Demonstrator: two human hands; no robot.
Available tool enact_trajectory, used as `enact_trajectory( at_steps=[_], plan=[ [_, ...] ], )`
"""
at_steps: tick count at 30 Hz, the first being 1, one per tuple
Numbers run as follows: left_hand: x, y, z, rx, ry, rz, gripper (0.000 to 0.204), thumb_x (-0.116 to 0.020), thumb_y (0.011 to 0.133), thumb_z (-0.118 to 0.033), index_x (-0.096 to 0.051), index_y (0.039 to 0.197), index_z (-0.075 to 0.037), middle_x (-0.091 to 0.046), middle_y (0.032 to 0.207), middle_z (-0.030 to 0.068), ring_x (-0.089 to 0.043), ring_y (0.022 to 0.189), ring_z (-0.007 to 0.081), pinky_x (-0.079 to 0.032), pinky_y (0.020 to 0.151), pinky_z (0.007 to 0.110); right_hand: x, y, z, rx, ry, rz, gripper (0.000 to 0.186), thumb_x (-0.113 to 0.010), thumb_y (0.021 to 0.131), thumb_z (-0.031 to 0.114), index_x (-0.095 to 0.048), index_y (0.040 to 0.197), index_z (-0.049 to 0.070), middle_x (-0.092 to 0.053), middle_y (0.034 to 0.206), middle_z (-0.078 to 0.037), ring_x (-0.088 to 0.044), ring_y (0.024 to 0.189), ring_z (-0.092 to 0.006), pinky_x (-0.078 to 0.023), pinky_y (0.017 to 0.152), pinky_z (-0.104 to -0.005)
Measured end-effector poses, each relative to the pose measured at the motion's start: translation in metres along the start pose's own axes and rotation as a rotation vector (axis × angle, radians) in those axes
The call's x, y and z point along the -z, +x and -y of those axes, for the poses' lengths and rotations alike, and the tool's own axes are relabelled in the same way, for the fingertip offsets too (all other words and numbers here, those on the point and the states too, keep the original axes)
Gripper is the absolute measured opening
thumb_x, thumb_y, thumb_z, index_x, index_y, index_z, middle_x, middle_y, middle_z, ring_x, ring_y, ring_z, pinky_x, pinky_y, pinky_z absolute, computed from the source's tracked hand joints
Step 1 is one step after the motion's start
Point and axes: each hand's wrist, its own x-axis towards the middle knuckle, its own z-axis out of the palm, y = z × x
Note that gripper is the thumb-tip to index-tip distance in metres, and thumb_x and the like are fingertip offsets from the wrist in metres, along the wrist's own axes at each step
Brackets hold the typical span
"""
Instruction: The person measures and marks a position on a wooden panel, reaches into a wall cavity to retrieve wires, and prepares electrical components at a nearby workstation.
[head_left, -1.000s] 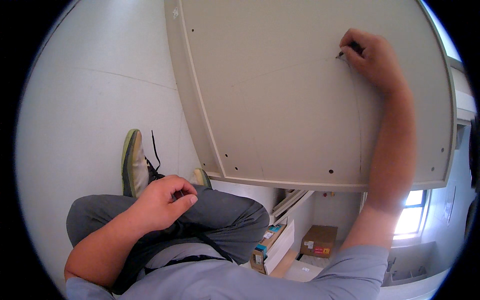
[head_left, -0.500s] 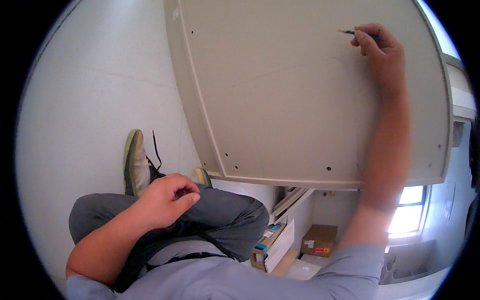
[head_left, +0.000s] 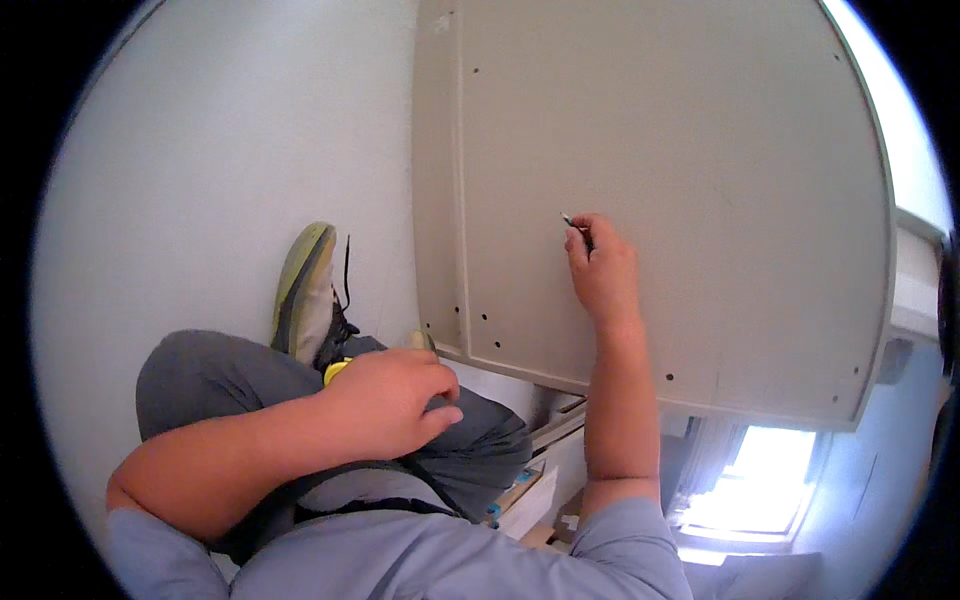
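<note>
My right hand (head_left: 606, 270) is closed round a thin dark pencil-like stick (head_left: 567, 219) with a pale tip, which points up and left over a large beige panel (head_left: 680, 180). I cannot tell whether the tip touches the panel. Above my bent leg, my left hand (head_left: 395, 400) has its fingers curled in towards the thumb; its palm side is hidden. Part of a yellow thing (head_left: 338, 371) shows just behind this hand, and what it is, or whether I hold it, cannot be made out.
Several small dark holes (head_left: 484, 317) dot the panel near its edges, and a narrow raised strip (head_left: 461, 200) runs along its left side. My shoe (head_left: 305, 295) rests on the pale floor (head_left: 230, 180) left of it. Beyond the panel's near edge stands a bright window (head_left: 755, 480).
My right hand has moved left and nearer to me with the stick. My left hand has shifted a little to the right, and the yellow thing has come into sight. The view has turned.
</note>
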Motion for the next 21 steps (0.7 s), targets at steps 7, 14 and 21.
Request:
enact_trajectory(
  at_steps=[7,14,21],
  plan=[
    [-0.003,-0.013,0.005,-0.103,0.423,0.157,0.031,-0.071,0.089,-0.035,-0.071,0.103,-0.008,-0.068,0.1,0.0121,-0.067,0.098,0.0321,-0.052,0.082,0.047,-0.021,0.022,0.001,0.098,-0.178,-0.047,0.019,-0.061,0.099,0.02,-0.065,0.113,0.008,-0.073,0.097,-0.02,-0.07,0.088,-0.0426,-0.055,0.075,-0.0503],
    [-0.006,-0.025,0.011,-0.177,0.54,0.264,0.026,-0.067,0.086,-0.025,-0.071,0.102,-0.005,-0.069,0.097,0.011,-0.067,0.094,0.0295,-0.05,0.082,0.045,-0.024,0.03,0.006,0.012,-0.289,0.0,0.018,-0.062,0.098,0.021,-0.066,0.112,0.009,-0.073,0.095,-0.02,-0.07,0.086,-0.042,-0.055,0.072,-0.0502],
    [-0.003,-0.028,0.012,-0.175,0.567,0.245,0.025,-0.064,0.085,-0.02,-0.071,0.103,-0.004,-0.07,0.097,0.0111,-0.067,0.092,0.0283,-0.05,0.08,0.044,-0.027,0.033,0.006,0.078,-0.311,-0.059,0.016,-0.063,0.097,0.021,-0.068,0.106,0.008,-0.073,0.094,-0.019,-0.07,0.085,-0.0417,-0.055,0.072,-0.0498]
  ],
)
